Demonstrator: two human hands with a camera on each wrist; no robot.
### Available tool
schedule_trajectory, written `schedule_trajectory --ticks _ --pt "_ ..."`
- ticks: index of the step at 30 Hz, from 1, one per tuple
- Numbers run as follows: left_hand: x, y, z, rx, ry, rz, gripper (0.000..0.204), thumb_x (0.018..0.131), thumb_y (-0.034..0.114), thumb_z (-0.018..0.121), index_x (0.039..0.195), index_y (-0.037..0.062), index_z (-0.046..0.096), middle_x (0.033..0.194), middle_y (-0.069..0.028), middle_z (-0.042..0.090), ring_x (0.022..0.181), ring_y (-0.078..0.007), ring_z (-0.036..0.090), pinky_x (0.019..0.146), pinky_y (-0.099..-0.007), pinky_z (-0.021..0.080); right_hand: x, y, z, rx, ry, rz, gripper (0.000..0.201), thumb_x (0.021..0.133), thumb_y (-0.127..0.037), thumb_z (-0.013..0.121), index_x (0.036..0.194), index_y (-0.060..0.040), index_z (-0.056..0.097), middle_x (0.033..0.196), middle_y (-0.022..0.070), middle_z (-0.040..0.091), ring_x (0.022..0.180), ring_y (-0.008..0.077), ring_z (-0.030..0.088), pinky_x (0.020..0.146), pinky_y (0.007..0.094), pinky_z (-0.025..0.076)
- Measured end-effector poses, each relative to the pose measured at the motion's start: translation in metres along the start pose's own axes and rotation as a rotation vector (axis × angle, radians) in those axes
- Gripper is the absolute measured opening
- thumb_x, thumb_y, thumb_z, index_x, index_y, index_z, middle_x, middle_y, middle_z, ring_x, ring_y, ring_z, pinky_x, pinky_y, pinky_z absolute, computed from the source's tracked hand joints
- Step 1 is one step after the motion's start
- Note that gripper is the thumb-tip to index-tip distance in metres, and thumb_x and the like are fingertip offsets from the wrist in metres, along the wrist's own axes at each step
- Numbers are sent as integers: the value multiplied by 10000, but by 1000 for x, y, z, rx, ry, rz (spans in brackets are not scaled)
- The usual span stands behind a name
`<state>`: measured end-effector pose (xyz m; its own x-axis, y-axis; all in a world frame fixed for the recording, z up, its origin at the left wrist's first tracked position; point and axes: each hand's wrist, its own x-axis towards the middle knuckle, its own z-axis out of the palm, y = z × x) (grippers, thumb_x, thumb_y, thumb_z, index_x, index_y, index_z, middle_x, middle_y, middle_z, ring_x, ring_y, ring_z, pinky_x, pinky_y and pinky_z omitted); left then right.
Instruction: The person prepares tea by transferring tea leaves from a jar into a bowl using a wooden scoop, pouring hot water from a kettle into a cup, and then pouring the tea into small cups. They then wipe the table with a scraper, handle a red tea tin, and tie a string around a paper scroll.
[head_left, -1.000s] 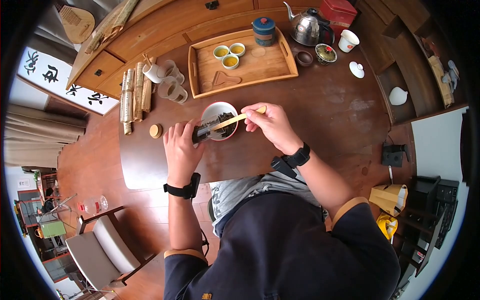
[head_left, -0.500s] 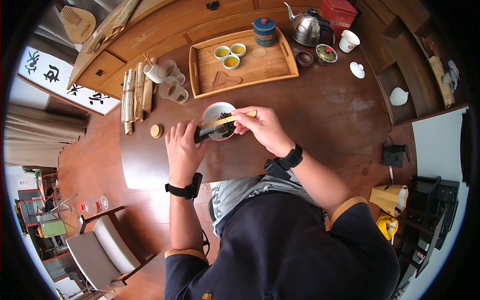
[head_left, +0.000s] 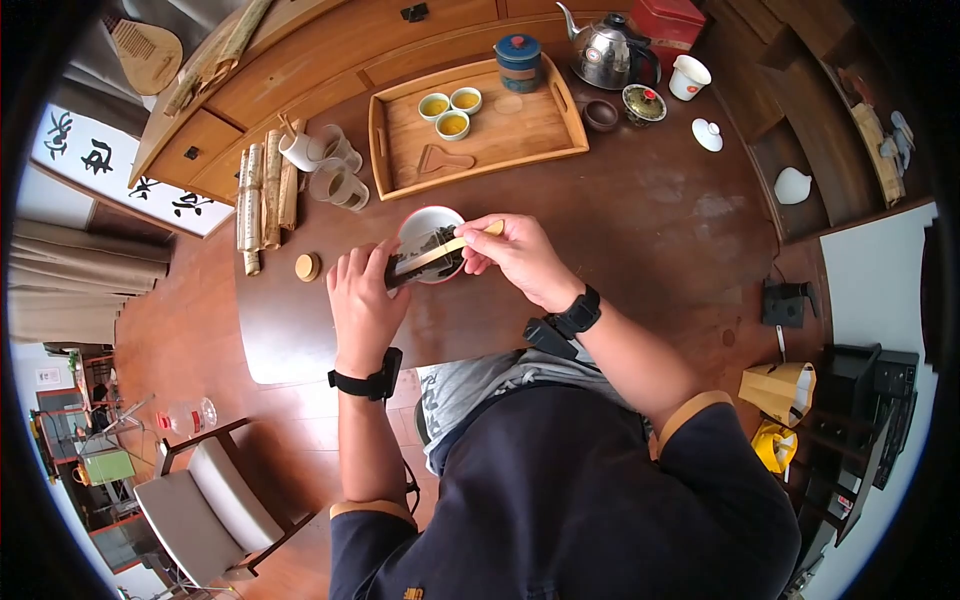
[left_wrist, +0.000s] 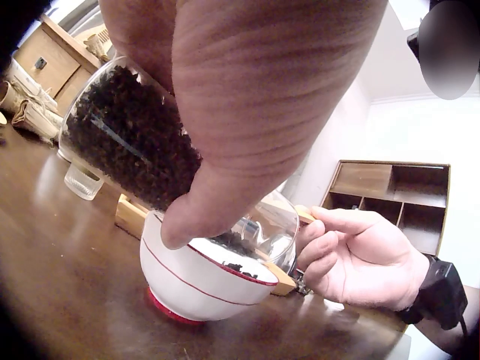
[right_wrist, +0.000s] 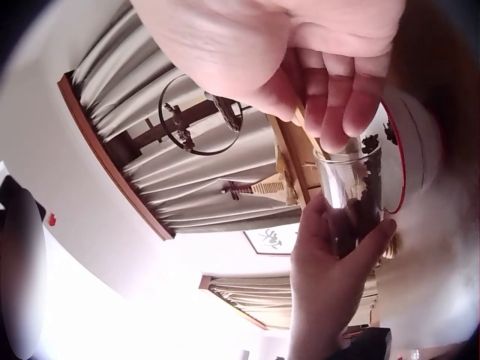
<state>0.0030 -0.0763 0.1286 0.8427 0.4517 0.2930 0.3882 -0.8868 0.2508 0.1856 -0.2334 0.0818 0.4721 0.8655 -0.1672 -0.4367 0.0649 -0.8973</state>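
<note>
My left hand point(head_left: 362, 300) grips a clear glass jar point(left_wrist: 127, 135) of dark tea leaves, tilted with its mouth over a white bowl point(left_wrist: 202, 279) with a red rim. Between thumb and fingers, my right hand point(head_left: 520, 258) pinches a pale bamboo scoop point(head_left: 482, 236); its far end reaches into the jar's mouth. Dark leaves point(left_wrist: 241, 270) lie in the bowl. In the right wrist view the left hand point(right_wrist: 330, 281) wraps the jar point(right_wrist: 352, 199) from below, and the right hand point(right_wrist: 300, 67) is just above the mouth.
Beyond the bowl lies a wooden tray point(head_left: 480, 178) with three filled cups and a blue canister point(head_left: 518, 65). A kettle point(head_left: 606, 52) and lidded bowl point(head_left: 644, 103) stand at the back right. Glasses point(head_left: 338, 186), bamboo scrolls point(head_left: 271, 190) and a round lid point(head_left: 308, 266) are left.
Over the last second my right hand has moved left, toward the jar, and the scoop has gone further into its mouth. My left hand still holds the jar tilted over the bowl.
</note>
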Motion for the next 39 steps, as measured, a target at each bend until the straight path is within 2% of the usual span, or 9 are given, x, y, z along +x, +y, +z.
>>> schedule_trajectory --ticks 4,10,13,19,29,33,36,39 --pt "-4 -6 -1 39 33 22 595 697 76 799 1270 169 672 1114 -65 660 1058 -300 612 967 -443 450 -3 -1 -6 -73 53 -37 234 1065 -150 635 1182 29 731 912 63 724 781 123 689 736 267 577" --pt "-5 -9 -1 36 40 10 586 699 78 799 1263 173 673 1106 -64 658 1058 -301 610 975 -442 446 -4 -9 -22 -70 126 -62 227 1060 -139 641 1173 38 726 929 70 719 783 135 694 729 273 577" --pt "-5 -9 -3 37 10 -13 606 699 61 825 1274 139 653 1145 -82 661 1112 -324 610 1028 -462 432 -4 -11 -23 -53 147 -106 226 1058 -150 643 1152 34 735 904 62 726 761 116 693 690 254 574" --pt "-4 -7 0 26 0 -15 578 703 65 807 1258 132 660 1142 -76 666 1107 -315 614 1016 -457 437 3 -3 -4 -7 29 -84 236 1071 -137 625 1198 37 720 932 66 726 801 123 692 744 270 575" --pt "-6 -10 -1 34 24 -12 583 704 68 807 1266 131 664 1142 -77 663 1098 -312 613 1020 -455 440 -5 -6 -16 -129 134 -125 217 1059 -132 637 1149 42 732 904 57 726 757 105 682 702 257 578" --pt "-6 -8 0 28 23 -8 593 703 63 808 1274 131 662 1146 -78 659 1099 -314 611 1022 -456 440 -7 -12 -14 -61 107 -127 216 1058 -138 640 1143 37 734 880 51 721 751 104 680 688 254 573" --pt "-4 -5 0 15 17 -9 597 701 59 806 1275 132 661 1146 -78 658 1097 -314 612 1020 -456 442 -3 -6 -10 -54 12 -102 216 1057 -124 640 1175 34 728 911 56 715 771 120 678 725 270 572" --pt "-4 -6 -1 14 19 -13 596 701 59 805 1275 134 662 1146 -77 658 1098 -313 613 1020 -457 443 -2 -4 -6 -146 49 -54 210 1057 -120 638 1166 34 730 913 55 714 772 117 676 725 268 571"
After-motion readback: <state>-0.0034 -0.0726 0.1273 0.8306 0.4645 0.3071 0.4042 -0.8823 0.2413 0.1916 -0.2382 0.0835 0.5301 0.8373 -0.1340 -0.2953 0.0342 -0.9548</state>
